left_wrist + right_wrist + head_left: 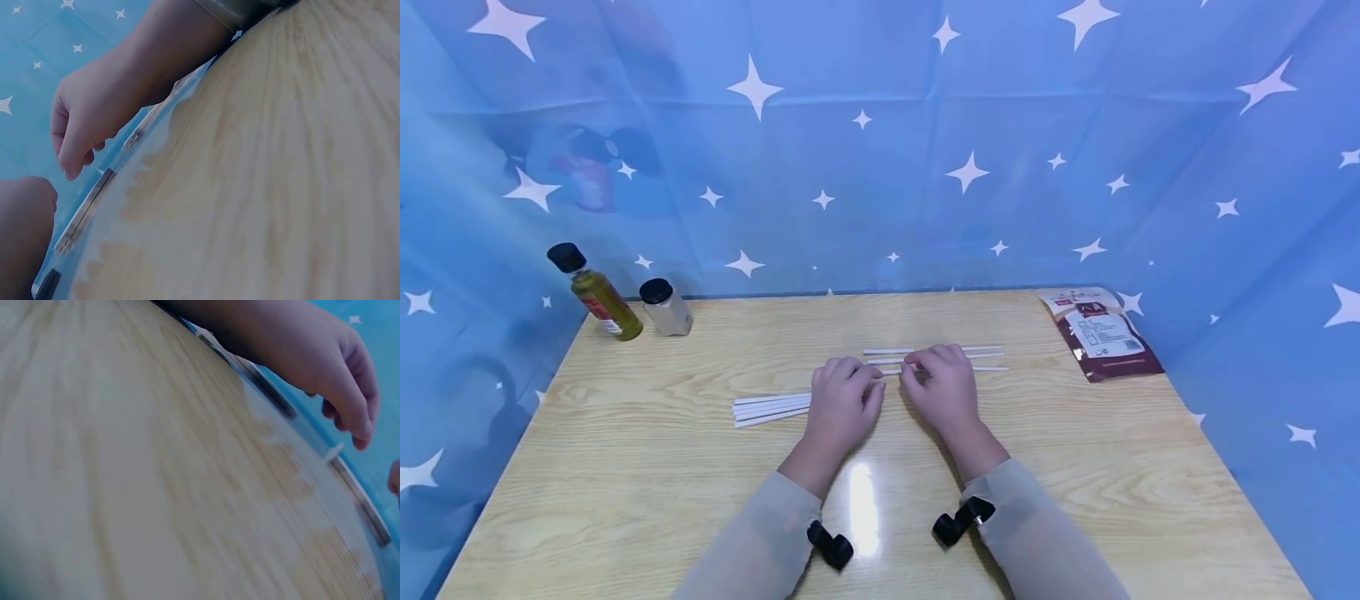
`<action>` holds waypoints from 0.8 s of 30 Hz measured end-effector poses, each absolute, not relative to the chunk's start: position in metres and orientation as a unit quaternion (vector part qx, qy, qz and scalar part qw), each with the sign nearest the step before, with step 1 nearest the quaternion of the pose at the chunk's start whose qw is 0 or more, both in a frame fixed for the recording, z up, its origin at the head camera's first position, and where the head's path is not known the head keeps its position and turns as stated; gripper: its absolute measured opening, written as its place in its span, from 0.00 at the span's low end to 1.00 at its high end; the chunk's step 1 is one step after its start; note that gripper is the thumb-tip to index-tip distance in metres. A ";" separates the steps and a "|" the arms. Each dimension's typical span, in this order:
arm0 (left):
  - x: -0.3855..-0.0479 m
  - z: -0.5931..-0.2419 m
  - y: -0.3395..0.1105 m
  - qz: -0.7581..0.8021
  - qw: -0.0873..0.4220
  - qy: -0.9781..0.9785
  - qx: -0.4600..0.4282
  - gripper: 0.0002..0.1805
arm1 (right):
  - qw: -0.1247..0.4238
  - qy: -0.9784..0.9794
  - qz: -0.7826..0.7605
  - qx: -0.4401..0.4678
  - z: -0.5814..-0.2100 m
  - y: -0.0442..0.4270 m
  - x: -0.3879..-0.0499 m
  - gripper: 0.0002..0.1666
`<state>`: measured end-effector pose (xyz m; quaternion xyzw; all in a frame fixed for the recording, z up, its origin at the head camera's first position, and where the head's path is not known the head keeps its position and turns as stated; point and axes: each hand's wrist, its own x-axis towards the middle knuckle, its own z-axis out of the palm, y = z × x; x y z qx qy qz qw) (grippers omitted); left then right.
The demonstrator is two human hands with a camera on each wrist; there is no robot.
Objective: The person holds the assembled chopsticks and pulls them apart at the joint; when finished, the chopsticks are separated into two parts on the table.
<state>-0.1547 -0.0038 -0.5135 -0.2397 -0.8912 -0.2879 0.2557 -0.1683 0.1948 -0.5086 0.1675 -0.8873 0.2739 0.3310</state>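
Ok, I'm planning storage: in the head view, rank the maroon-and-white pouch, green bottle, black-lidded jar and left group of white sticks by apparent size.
Largest to smallest, by visible area:
1. Maroon-and-white pouch
2. Green bottle
3. Black-lidded jar
Unranked: left white sticks; the left hand hides their right ends.

The head view is bright and quite even. On the wooden table [625, 500], one white patch of glare [863, 510] shines near six o'clock, so the light seems to fall from above. A soft shadow [497, 400] lies toward nine o'clock on the blue backdrop [880, 167]. The thin white sticks [760, 407] have clear edges, but small print on the pouch [1101, 333] cannot be read. Both wrist views are dimmer, with table grain smeared; the right one is shaded near eight o'clock.
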 end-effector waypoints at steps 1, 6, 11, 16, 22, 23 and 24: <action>-0.155 -0.513 -0.006 -0.286 0.257 -0.892 -0.239 0.06 | 0.329 -0.888 0.275 0.169 -0.508 0.192 -0.169 0.04; -0.153 -0.513 -0.013 -0.285 0.265 -0.890 -0.238 0.05 | 0.318 -0.890 0.277 0.174 -0.508 0.184 -0.169 0.04; -0.152 -0.516 -0.020 -0.280 0.277 -0.888 -0.237 0.05 | 0.311 -0.900 0.241 0.184 -0.507 0.184 -0.167 0.04; -0.151 -0.519 -0.036 -0.272 0.282 -0.890 -0.233 0.06 | 0.305 -0.905 0.220 0.197 -0.508 0.174 -0.165 0.05; -0.146 -0.518 -0.060 -0.268 0.267 -0.901 -0.213 0.07 | 0.303 -0.899 0.223 0.223 -0.509 0.157 -0.166 0.04; -0.145 -0.517 -0.065 -0.268 0.266 -0.902 -0.208 0.07 | 0.302 -0.899 0.224 0.227 -0.509 0.154 -0.166 0.04; -0.144 -0.517 -0.070 -0.268 0.266 -0.903 -0.203 0.07 | 0.300 -0.898 0.226 0.230 -0.509 0.152 -0.166 0.04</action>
